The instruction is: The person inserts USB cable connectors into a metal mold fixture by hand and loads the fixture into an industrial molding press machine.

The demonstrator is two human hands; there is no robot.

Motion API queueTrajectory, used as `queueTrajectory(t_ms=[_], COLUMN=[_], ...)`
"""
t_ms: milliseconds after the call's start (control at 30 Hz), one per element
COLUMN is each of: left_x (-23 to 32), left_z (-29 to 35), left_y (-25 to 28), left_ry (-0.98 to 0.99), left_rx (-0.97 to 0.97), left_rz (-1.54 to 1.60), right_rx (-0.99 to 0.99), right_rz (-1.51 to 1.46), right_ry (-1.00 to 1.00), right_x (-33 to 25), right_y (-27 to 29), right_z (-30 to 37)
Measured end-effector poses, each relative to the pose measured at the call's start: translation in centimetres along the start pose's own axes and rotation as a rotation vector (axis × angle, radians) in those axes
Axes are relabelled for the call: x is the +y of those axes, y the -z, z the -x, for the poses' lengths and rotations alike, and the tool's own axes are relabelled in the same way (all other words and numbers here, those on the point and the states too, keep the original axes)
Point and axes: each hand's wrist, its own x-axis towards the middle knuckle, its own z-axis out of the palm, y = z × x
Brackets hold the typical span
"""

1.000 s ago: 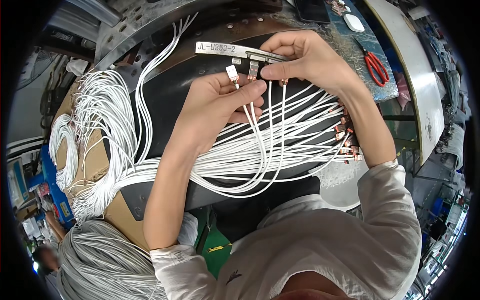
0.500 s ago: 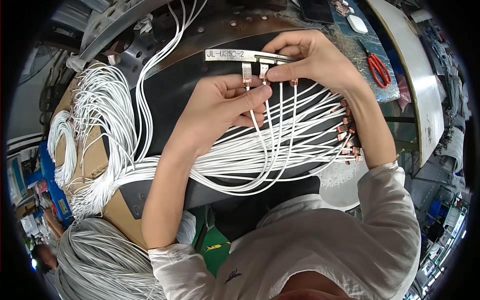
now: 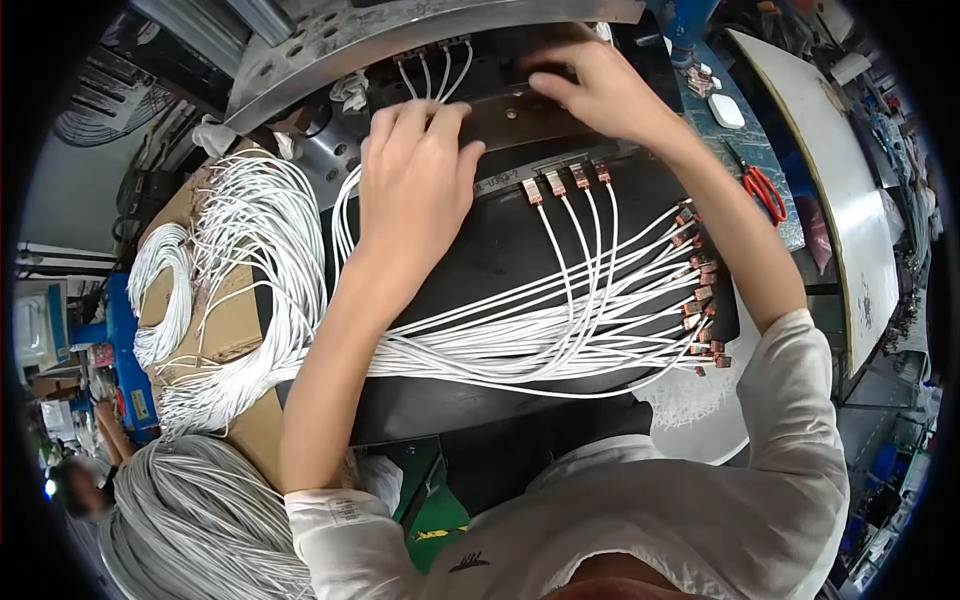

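Observation:
My left hand point(image 3: 415, 185) reaches over several white cables point(image 3: 452, 72) that run up into the metal machine. Its fingers are extended with the thumb apart; the cables pass beneath them. My right hand point(image 3: 610, 95) is by the machine's front at the right. Its thumb sticks out, while the other fingers are smeared by motion and partly dark. Between and below the hands, a metal strip point(image 3: 505, 180) lies on the black mat. Along it sit several USB plugs point(image 3: 557, 183) with orange-red parts, their white cables trailing down toward the bundle.
A large bundle of white cables point(image 3: 480, 355) crosses the mat, with plugs at its right end. More white cable coils point(image 3: 265, 205) lie on cardboard at left, above a grey cable heap point(image 3: 200, 520). Red-handled scissors point(image 3: 765, 195) rest at right. A steel machine beam point(image 3: 420, 45) spans the top.
Both hands have let go of the metal strip and plugs, which now lie on the mat. They have moved away toward the machine, and the view shows more of it.

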Motion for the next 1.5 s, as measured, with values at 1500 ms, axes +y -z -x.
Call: queueTrajectory(t_ms=[1500], left_x=[10.3], left_z=[6.9], left_y=[4.8], left_ry=[-0.055], left_rx=[-0.218], left_rz=[0.26], right_rx=[-0.587], right_rz=[-0.142], right_ry=[-0.203], right_x=[-1.4], right_y=[9.4], right_z=[5.5])
